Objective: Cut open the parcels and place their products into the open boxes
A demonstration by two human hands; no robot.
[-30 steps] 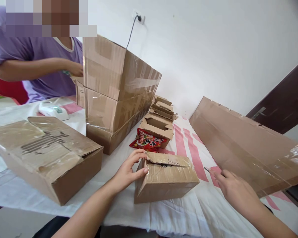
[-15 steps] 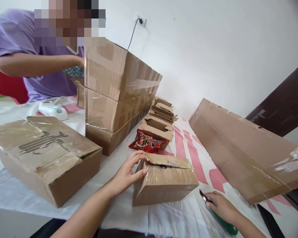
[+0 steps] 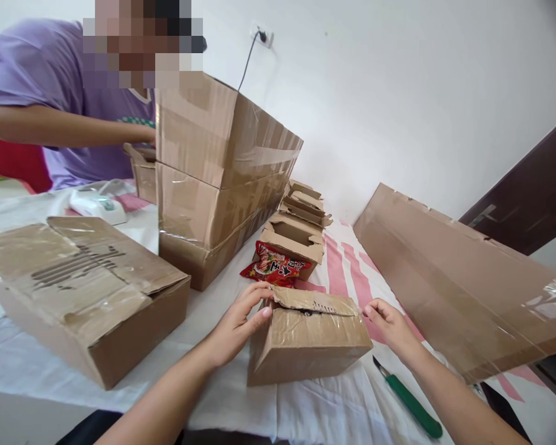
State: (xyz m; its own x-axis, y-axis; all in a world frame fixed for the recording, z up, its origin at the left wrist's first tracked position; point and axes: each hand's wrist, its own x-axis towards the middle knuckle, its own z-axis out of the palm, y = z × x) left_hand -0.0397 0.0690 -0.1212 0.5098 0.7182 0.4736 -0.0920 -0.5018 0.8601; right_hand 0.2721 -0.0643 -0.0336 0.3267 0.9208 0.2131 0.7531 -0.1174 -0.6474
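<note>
A small cardboard box (image 3: 322,334) stands before me, its taped top slit along a ragged seam that gapes slightly. My left hand (image 3: 235,324) grips its left end, thumb on top and fingers at the far corner. At the right end, my right hand (image 3: 391,324) has its thumb and fingers closed in a pinch by the top corner; what is between the fingertips, if anything, is too small to make out. A green-handled knife (image 3: 412,402) lies on the cloth below my right forearm. Just behind the box is a red food packet (image 3: 278,266).
Opened small boxes (image 3: 299,232) line up behind the packet. Large stacked cartons (image 3: 189,198) rise at centre left; a marked box (image 3: 92,266) lies nearer. A long cardboard piece (image 3: 454,278) stands at right. Across the table, a person in purple (image 3: 88,117) reaches behind the cartons.
My right hand has let go of the green-handled knife, leaving it on the cloth, and moved up to the box's right end. My left hand stays on the box.
</note>
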